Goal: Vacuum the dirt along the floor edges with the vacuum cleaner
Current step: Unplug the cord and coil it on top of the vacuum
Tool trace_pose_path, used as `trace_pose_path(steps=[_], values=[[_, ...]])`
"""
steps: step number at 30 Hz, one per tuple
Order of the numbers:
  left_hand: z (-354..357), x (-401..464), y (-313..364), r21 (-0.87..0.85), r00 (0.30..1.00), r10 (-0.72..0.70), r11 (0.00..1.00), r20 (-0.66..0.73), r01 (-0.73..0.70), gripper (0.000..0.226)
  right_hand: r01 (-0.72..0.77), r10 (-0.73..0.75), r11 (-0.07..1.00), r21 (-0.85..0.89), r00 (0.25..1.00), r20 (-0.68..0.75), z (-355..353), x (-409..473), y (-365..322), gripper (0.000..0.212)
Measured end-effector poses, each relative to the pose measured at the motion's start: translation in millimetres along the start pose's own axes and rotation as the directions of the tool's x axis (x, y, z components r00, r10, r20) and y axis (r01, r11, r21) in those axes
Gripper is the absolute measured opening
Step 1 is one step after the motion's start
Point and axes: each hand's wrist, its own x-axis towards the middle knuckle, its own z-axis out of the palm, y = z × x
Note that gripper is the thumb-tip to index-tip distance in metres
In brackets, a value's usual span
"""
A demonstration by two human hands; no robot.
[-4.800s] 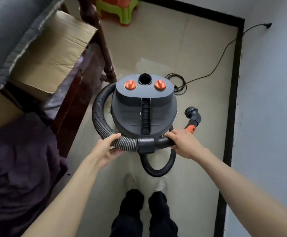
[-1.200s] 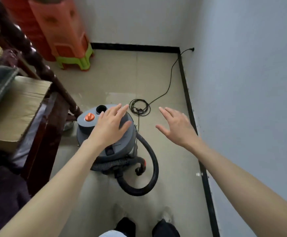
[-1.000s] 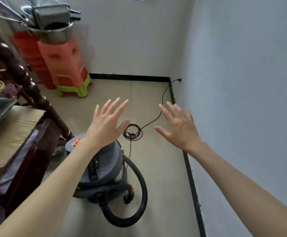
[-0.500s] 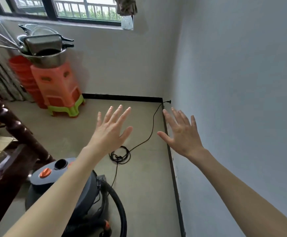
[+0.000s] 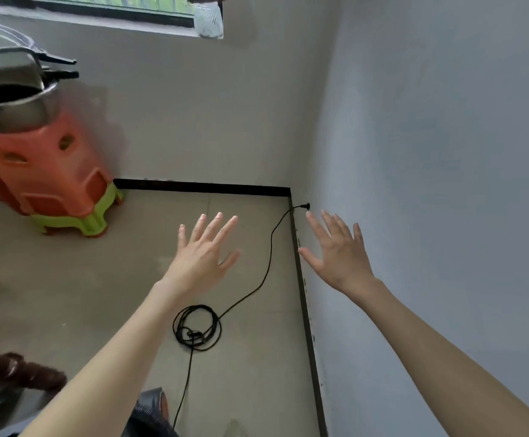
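Note:
My left hand [image 5: 205, 250] and my right hand [image 5: 339, 252] are both held out in front of me with fingers spread, holding nothing. Only a sliver of the grey vacuum cleaner [image 5: 151, 411] shows at the bottom edge, under my left forearm. Its black power cord [image 5: 266, 272] runs from a loose coil [image 5: 197, 328] on the floor up to a plug [image 5: 304, 205] in the right wall near the corner. A black skirting strip [image 5: 304, 294] lines the floor edge along the right wall and the far wall.
Stacked orange and green plastic stools [image 5: 52, 181] stand at the far left with metal pots [image 5: 11, 99] on top. A dark carved wooden post [image 5: 14, 370] sits at the lower left. A window [image 5: 115, 6] is above the far wall.
The view has tilted up further: the vacuum cleaner has dropped almost out of the bottom of the frame. Both hands stay raised and spread, with nothing in them.

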Motion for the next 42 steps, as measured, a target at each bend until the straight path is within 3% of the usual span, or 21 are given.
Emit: trace_pose_path(steps=[10,23,33,38,42], values=[[37,178,-21,0.028,0.981,0.003,1.000,0.193,-0.008,0.064,-0.026,0.036,0.997,-0.067,0.989,0.142,42,186,56,0.070],[172,443,-55,-0.016,0.920,-0.093,0.994,0.380,0.107,0.063,0.179,-0.037,0.929,-0.323,0.916,0.400,158,489,155,0.067],[381,594,-58,-0.224,0.890,0.041,0.972,0.454,0.070,0.055,0.439,0.038,0.718,-0.540,0.750,0.660,299,623,218,0.062],[486,652,-40,-0.320,0.872,0.198,0.946,0.447,-0.051,0.054,0.502,0.102,0.585,-0.637,0.734,0.672,365,661,249,0.064],[541,691,-21,-0.403,0.877,0.198,0.915,0.438,-0.005,0.054,0.553,0.212,0.433,-0.712,0.705,0.677,392,671,276,0.069]])
